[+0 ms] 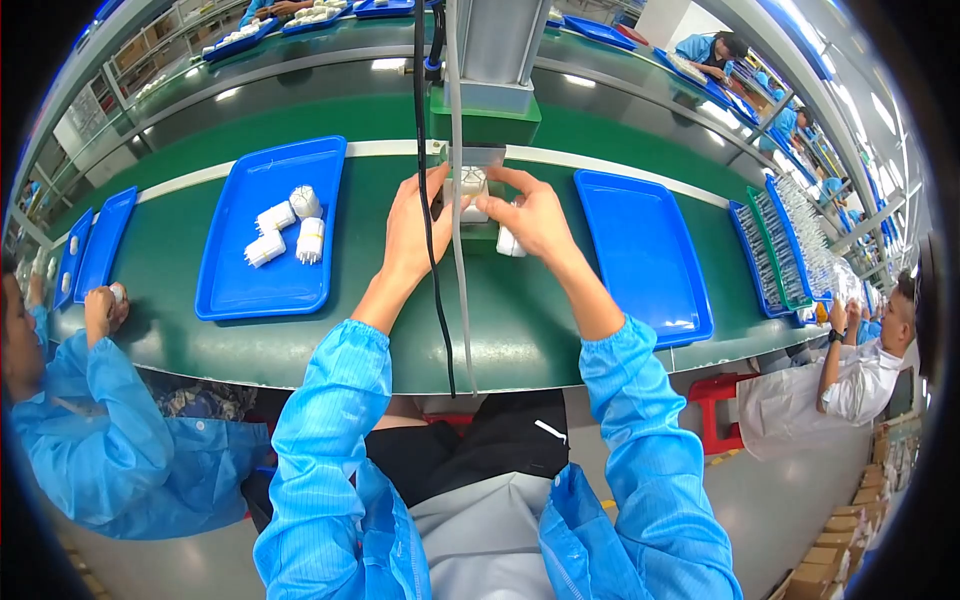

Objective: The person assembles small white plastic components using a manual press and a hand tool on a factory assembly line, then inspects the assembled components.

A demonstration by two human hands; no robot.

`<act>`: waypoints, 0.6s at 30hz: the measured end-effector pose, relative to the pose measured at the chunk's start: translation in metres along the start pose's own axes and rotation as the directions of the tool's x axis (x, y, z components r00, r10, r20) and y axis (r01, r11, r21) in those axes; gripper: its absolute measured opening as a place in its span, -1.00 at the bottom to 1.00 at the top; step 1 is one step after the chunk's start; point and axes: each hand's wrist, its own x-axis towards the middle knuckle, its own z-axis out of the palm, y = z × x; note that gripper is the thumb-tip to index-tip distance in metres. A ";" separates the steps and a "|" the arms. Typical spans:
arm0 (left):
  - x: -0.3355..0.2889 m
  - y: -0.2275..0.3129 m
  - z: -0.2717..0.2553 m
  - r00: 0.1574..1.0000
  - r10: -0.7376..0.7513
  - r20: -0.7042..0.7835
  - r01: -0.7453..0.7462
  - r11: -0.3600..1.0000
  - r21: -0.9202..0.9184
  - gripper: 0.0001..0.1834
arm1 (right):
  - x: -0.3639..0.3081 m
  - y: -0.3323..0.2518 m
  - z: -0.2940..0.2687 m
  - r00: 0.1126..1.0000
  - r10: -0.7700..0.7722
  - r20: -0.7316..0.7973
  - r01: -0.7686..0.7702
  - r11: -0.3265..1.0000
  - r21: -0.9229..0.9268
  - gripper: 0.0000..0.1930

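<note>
A white block-like plastic piece (pixel 472 182) with dark lines on its top sits at the middle of the bench, below the grey column of a machine (pixel 497 45). My left hand (pixel 415 218) is closed on its left side, the fingertips partly behind a black cable (pixel 432 230) and a grey one (pixel 457 270). From the right, my right hand (pixel 535 215) pinches the same piece between thumb and fingers. A second white piece (pixel 509 243) lies just under my right hand, partly covered by it.
A blue tray (pixel 215 285) on the left carries several white pronged pieces (pixel 290 225). To the right lies another blue tray (pixel 640 250). Upright racks of clear parts (pixel 785 245) stand farther right. Co-workers sit on the left (pixel 110 440) and right (pixel 840 370).
</note>
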 end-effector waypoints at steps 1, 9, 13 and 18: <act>0.001 0.002 0.001 1.000 -0.012 0.007 0.012 1.000 -0.009 -0.48 | -0.010 -0.010 -0.001 1.000 -0.012 -0.005 0.012 1.000 -0.029 -0.36; 0.003 -0.013 0.022 1.000 -0.004 0.007 0.005 0.997 -0.072 -0.64 | -0.026 0.002 0.015 0.988 -0.138 -0.072 0.129 0.985 -0.113 -0.31; 0.001 -0.010 0.022 0.998 -0.056 0.006 0.056 0.986 -0.156 -0.67 | -0.025 -0.001 0.015 0.995 -0.097 -0.033 0.092 0.989 -0.113 -0.35; 0.000 -0.003 0.021 1.000 0.005 0.025 -0.004 0.999 -0.054 -0.67 | -0.028 -0.001 0.015 0.989 -0.136 -0.052 0.124 0.974 -0.188 -0.35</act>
